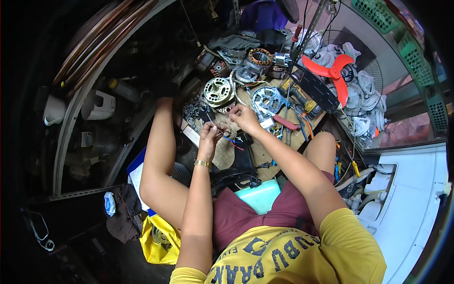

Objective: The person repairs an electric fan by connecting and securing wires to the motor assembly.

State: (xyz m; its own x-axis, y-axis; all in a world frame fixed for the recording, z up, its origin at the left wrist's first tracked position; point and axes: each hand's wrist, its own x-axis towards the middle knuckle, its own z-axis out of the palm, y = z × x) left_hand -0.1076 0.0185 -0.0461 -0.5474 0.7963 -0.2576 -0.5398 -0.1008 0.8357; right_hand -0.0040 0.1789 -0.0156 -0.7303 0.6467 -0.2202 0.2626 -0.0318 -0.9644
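My left hand [208, 137], with a gold watch [202, 163] on its wrist, has its fingers pinched at some thin wires. Blue and red wire ends [231, 140] hang just right of these fingers, above a black fan base [236, 163]. My right hand [244, 118] is a little farther and to the right, its thumb and fingertips pressed together on something small and reddish that I cannot make out. Beyond both hands lies a round metal motor housing [218, 92]. A blue-silver motor cover [267, 100] sits right of it.
A yellow cordless drill [302, 99], red-handled pliers [285, 123] and a copper-wound stator [260, 57] crowd the wooden board [260, 154]. A red fan blade [334, 72] stands at the back right. Copper tubes [101, 42] hang far left. A white appliance casing [406, 203] is on the right.
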